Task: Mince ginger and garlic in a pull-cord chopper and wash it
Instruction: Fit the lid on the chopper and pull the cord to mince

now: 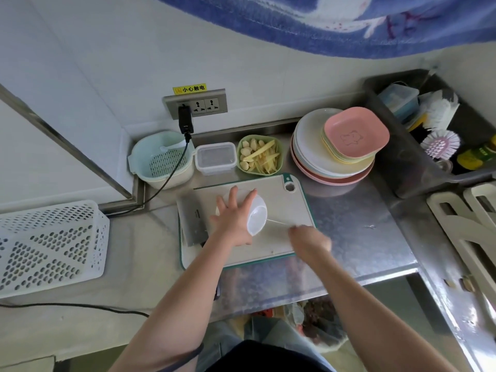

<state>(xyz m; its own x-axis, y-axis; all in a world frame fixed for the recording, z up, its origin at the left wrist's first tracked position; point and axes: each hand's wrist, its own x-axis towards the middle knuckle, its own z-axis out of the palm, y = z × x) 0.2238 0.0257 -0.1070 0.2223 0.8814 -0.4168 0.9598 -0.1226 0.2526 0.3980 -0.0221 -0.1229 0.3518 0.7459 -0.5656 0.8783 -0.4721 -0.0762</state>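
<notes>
- One white round plastic chopper point(256, 214) sits tilted on your cutting board point(292, 208).
- Your left hand point(233, 216) presses it with fingers spread straight.
- Your right hand point(308, 237), blurred, is closed on the thin cord point(277, 222), pulled taut.
- One cleaver point(191, 220) lies left.
- One green bowl point(259, 154) holds garlic cloves and ginger strips behind.

A shiny steel counter point(357, 224) stands against a plain white wall point(134, 49) with a grey socket strip point(204, 104).
</notes>
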